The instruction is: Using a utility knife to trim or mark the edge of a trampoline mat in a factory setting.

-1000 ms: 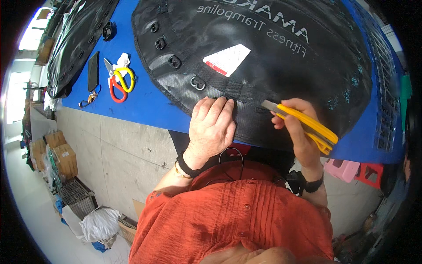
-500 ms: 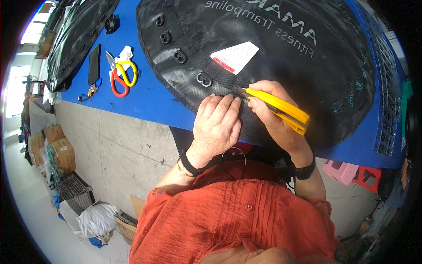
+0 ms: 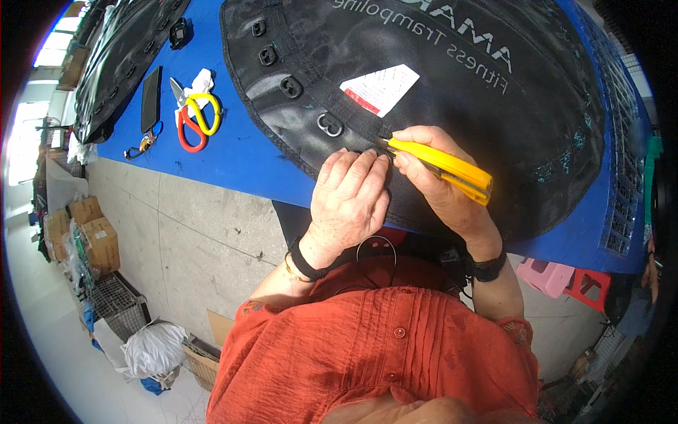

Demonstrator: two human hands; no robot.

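Observation:
A round black trampoline mat (image 3: 522,134) lies over a blue tabletop, with a band of black webbing and metal rings along its edge. My left hand (image 3: 351,194) is closed on the mat's near edge, fingers bent together and pressing the cloth; its thumb is mostly hidden. In my right hand (image 3: 441,177) is a pair of yellow thread snips (image 3: 448,164), gripped between thumb and fingers. Their metal tip meets the webbing just right of my left fingertips. A bare metal ring (image 3: 329,125) sits just beyond my left hand. Farther up is a white label (image 3: 381,88) with a red strip.
Scissors (image 3: 198,120) with one red and one yellow handle lie on the blue tabletop (image 3: 233,166) at left, beside a black strap-like piece (image 3: 150,99) with keys. Another black mat (image 3: 120,78) lies at far left. Pink (image 3: 544,275) and red stools (image 3: 587,286) stand below right.
The snips and my right hand have shifted slightly left and up, bringing the tip a little farther onto the webbing. My left hand stays nearly still on the mat.

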